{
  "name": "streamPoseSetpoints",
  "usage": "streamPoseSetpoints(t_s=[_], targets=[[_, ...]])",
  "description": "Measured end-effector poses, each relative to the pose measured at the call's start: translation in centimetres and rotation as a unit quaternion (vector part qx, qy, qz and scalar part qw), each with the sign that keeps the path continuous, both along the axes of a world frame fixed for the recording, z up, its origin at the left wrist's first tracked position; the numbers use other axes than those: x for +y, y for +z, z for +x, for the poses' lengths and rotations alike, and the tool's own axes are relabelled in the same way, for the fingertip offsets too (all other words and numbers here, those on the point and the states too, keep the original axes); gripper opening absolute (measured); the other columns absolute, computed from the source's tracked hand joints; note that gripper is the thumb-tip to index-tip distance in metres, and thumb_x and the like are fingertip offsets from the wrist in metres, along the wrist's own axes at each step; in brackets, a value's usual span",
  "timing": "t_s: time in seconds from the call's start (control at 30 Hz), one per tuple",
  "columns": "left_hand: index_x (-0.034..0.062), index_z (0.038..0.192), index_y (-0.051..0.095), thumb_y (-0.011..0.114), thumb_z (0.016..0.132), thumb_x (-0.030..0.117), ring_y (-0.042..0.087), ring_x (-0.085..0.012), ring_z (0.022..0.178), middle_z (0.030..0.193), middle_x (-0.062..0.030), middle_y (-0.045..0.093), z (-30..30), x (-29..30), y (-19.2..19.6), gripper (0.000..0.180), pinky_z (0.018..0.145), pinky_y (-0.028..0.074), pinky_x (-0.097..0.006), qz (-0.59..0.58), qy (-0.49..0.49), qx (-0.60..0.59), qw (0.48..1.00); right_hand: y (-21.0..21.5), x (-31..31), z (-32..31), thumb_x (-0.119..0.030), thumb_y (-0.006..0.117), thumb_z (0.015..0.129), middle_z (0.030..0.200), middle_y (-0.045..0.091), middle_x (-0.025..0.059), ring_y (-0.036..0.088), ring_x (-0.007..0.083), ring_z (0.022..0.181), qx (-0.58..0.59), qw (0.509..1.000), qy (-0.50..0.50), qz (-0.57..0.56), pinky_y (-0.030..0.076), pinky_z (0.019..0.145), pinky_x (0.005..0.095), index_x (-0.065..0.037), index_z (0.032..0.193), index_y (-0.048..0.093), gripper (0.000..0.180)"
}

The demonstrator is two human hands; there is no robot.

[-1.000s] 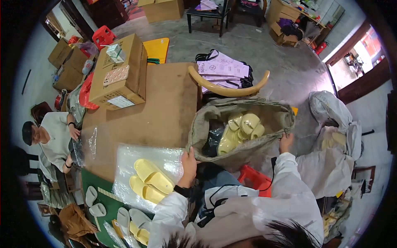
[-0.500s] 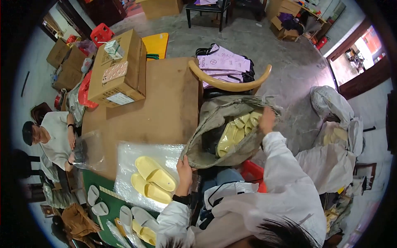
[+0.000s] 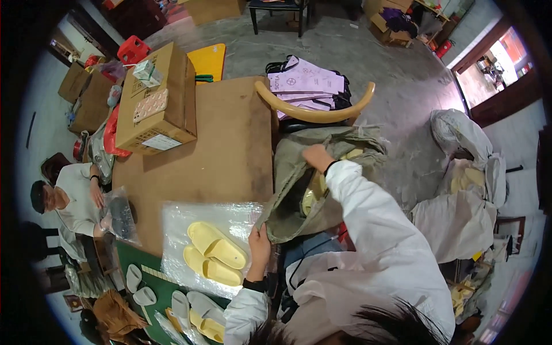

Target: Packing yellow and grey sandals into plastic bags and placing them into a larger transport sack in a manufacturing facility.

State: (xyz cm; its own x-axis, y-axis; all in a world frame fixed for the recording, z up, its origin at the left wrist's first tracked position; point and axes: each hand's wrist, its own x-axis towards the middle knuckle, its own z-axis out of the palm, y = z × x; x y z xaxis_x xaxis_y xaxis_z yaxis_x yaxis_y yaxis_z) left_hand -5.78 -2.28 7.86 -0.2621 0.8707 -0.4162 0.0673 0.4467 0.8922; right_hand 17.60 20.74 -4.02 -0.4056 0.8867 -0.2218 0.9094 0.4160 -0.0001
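1. The left hand (image 3: 259, 247) is closed on the near left rim of a grey-green sack (image 3: 290, 169), thumb uppermost.
2. The right hand (image 3: 317, 157) reaches across the mouth of the sack, its fingers bent down at the cloth; the angle is poor, so I cannot tell whether it grips the fabric or only touches it.
3. The sack stands open beside the right edge of the brown worktop (image 3: 230, 132), in front of a curved wooden chair rail (image 3: 322, 117). Yellow footwear (image 3: 311, 199) shows inside, partly covered by the right forearm and sleeve.
4. Left of the left hand, a pair of yellow slippers (image 3: 216, 253) lies side by side on clear plastic packaging (image 3: 175, 233), close to the wrist.
5. Nearer the lower edge, grey slippers (image 3: 145, 296) rest on a green mat (image 3: 164, 290).
6. Farther back on the worktop is a cardboard box (image 3: 155, 129), with a small white-and-green carton (image 3: 148, 73) on top.
7. Beyond the chair rail lie light purple printed pieces (image 3: 305, 80).
8. At the far left, a co-worker (image 3: 77, 192) handles a clear bag (image 3: 122, 215) with dark contents.
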Motion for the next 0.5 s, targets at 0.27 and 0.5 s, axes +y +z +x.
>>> streamPoseSetpoints(t_s=[0.27, 0.5], targets=[[-0.0034, 0.100, 0.056, 0.047, 0.090, 0.017, 0.057, -0.0178, 0.077, 0.087, -0.0141, 0.062, -0.6, 0.4, -2.1, 0.024, 0.071, 0.044, -0.030, 0.060, 0.011, 0.014, 0.998, 10.6, 4.5, 5.6, -0.014, 0.056, 0.071, 0.086, 0.065, 0.0137, 0.063, 0.0298, 0.080, -0.079, 0.992, -0.092, -0.026, 0.049, 0.063, 0.0418, -0.007, 0.085, 0.067, 0.019], [-0.0054, 0.099, 0.055, 0.050, 0.089, 0.021, 0.054, -0.0172, 0.080, 0.082, -0.0119, 0.060, 1.4, 3.4, -0.5, 0.028, 0.071, 0.043, -0.029, -0.002, -0.098, 0.090, 0.991, 11.8, 11.4, 3.0, -0.004, 0.053, 0.071, 0.090, 0.055, 0.0181, 0.059, 0.0355, 0.077, 0.161, 0.943, -0.144, 0.252, 0.048, 0.063, 0.0427, -0.003, 0.087, 0.056, 0.017]])
